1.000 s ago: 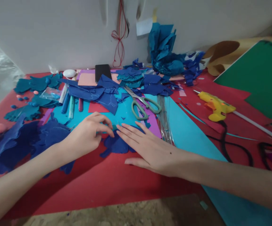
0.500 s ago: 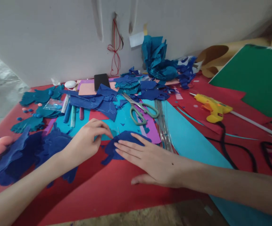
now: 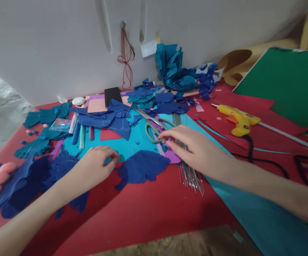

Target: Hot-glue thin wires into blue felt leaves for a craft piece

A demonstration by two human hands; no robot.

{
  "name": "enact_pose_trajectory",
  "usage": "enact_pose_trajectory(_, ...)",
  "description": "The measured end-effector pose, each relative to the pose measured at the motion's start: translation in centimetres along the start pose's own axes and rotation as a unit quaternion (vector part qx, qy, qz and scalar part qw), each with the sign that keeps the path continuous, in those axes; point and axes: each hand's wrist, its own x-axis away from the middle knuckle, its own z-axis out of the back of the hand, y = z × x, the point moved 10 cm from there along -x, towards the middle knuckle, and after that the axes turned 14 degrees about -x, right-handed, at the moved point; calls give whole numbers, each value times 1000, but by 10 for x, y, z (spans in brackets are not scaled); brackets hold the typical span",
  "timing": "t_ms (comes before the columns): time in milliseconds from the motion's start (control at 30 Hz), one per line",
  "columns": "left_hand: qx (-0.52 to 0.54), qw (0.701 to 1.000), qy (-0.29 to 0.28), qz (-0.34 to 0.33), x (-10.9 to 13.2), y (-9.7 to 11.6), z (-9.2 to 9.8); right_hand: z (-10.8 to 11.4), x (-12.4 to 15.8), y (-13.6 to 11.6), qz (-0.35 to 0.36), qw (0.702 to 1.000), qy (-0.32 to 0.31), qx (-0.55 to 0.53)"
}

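Note:
A dark blue felt cutout (image 3: 143,167) with a wavy edge lies flat on the red sheet. Just left of it hovers my left hand (image 3: 99,163), its fingers curled and the fingertips drawn close to the thumb; anything between them is too small to see. My right hand (image 3: 193,149) is stretched out over the handles of the green-handled scissors (image 3: 151,132), with a gap between thumb and fingers. Its fingertips overlap the handle loop, and I cannot tell whether they touch it. Under that hand lies a bundle of thin metal wires (image 3: 193,179).
A yellow glue gun (image 3: 238,119) with its black cord lies at right, near a green board (image 3: 284,89). Markers (image 3: 82,137), blue felt scraps (image 3: 105,119) and a black phone (image 3: 112,95) lie at the back left. Crumpled teal paper (image 3: 172,67) stands against the white wall.
My right hand has lifted off the blue felt cutout and moved up and right to the scissors, uncovering the cutout. The left hand has drawn back slightly to the left.

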Motion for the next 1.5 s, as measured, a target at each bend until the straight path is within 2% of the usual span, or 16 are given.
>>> enact_pose_trajectory(67, 14, 999, -29, 18, 0, 0, -4, -7, -5, 26, -105, 993, -52, -18)
enact_pose_trajectory(133, 30, 998, -48, 25, 0, 3, -9, -19, -6, 40, -166, 980, -106, -39)
enact_pose_trajectory(333, 38, 998, -52, 21, -4, 17, -15, -40, -12, 47, -202, 962, -175, -63)
enact_pose_trajectory(533, 23, 997, -45, 54, -6, 16, -17, -47, -18, 46, -200, 954, -203, -89)
enact_pose_trajectory(833, 104, 989, -75, 78, -2, 9, -24, -43, -15, 43, -191, 957, -173, -137)
enact_pose_trajectory(1000, 127, 990, -24, 58, -1, 11, -8, -37, -22, 30, -132, 969, -122, -170)
enact_pose_trajectory(1133, 180, 981, 10, 67, -1, 9, 1, -40, -31, 20, -91, 963, -114, -227)
enact_pose_trajectory(1200, 249, 965, 25, 83, -1, 7, 1, -44, -33, 22, -110, 949, -122, -268)
enact_pose_trajectory(1300, 381, 917, 45, 109, 0, 3, -2, -53, -32, 24, -159, 906, -142, -367)
enact_pose_trajectory(1367, 458, 878, 55, 126, 2, 1, -5, -54, -31, 23, -180, 879, -134, -421)
enact_pose_trajectory(1500, 558, 816, 57, 144, 5, 1, -9, -50, -30, 17, -192, 854, -100, -473)
